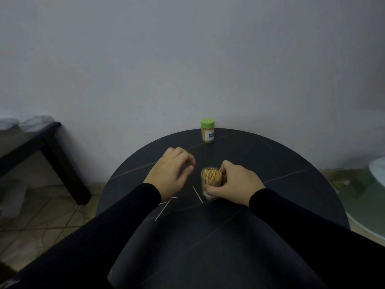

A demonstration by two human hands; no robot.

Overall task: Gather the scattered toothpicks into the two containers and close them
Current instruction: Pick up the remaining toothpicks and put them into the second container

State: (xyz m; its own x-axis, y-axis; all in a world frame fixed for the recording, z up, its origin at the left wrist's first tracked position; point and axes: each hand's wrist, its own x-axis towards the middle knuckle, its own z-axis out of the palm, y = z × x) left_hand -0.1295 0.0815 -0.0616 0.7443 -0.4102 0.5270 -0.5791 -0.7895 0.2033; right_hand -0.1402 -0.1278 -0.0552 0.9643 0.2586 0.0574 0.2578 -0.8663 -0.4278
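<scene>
2 black sleeves [125, 215] come in from the bottom edge, nearest the lens, over a round dark desk [270, 163] w/ thin pale lines across its matte top.

Loose toothpicks on the desk: approx. 4 visible. 1 long one [162, 210] lies diagonal by the left wrist, 2 short bits [173, 197] poke out beside that wrist, 1 more [198, 195] lies slanted just left of the open container.

Containers: 2. The open container [210, 180] is a clear cylinder, upright, no lid, packed w/ pale wooden toothpicks standing on end; it sits mid-desk. The right hand [235, 182] has its grip curled round this container, fingers on the far side, thumb low at the near side. The closed container [207, 130] stands upright at the desk's far edge by the wall, green round cap on, white label w/ teal patch, well apart from the hands.

The left hand [174, 171] hovers just left of the open container, fingers loosely bent, blurred; can't tell if its grip holds anything.

Beyond: 1 dark table leg & frame [62, 163] at left, tiled floor [31, 226], plain grey wall [187, 59].
</scene>
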